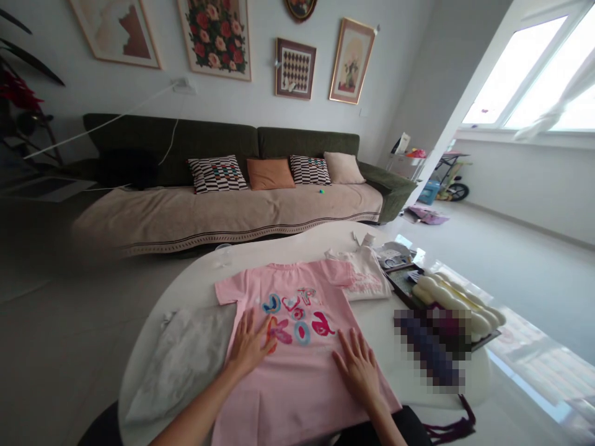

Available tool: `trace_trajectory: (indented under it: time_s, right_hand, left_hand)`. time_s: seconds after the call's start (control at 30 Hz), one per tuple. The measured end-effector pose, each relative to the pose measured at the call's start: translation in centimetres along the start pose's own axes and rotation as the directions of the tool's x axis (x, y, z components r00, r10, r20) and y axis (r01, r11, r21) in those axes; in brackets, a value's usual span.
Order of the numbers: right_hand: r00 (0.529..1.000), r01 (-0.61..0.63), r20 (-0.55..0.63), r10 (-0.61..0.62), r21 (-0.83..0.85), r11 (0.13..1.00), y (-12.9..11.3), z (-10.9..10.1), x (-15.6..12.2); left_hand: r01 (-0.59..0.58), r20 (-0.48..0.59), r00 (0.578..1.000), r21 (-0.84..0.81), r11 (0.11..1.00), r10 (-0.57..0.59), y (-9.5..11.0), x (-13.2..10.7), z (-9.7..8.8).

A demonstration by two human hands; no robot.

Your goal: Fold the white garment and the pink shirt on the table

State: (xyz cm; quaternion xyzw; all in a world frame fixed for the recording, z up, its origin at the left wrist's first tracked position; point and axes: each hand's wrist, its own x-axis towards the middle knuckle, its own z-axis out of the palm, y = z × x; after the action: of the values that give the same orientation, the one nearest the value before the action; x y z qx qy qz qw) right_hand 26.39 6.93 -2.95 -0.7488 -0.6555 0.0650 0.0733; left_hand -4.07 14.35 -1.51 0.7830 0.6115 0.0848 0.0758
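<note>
A grey cloth [186,359] lies at the tabletop's [195,282] left. The left hand [250,347] and right hand [360,368] press flat, fingers spread, holding nothing, on a pink shirt [297,371] whose colourful print is unreadable. A white shirt [367,275] lies further right.

both hands [251,347] [360,368] flat on pink t-shirt [297,371] (white table [195,279]).

A green sofa [232,148] holds 4 cushions [269,173]; 5 framed pictures [295,68] hang above.
</note>
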Motion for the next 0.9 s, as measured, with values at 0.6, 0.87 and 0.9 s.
trace_trajectory:
  time_s: [0.6, 0.87, 0.9]
  right_hand:
    - [0.965, 0.218, -0.126, -0.229, -0.094, 0.971, -4.1, 1.4, 17.8]
    - [0.984, 0.149, -0.085, -0.155, -0.076, 0.986, -3.9, 1.8, 19.9]
    - [0.985, 0.148, -0.080, -0.154, -0.075, 0.986, -4.5, 1.6, 20.6]
  left_hand:
    - [0.191, -0.109, 0.978, 0.111, 0.975, -0.179, -1.2, 12.0, 1.6]
    - [0.186, -0.095, 0.979, 0.037, 0.982, -0.182, -1.2, 15.1, 0.2]
    - [0.158, -0.097, 0.983, 0.029, 0.987, -0.155, -1.1, 15.9, 0.0]
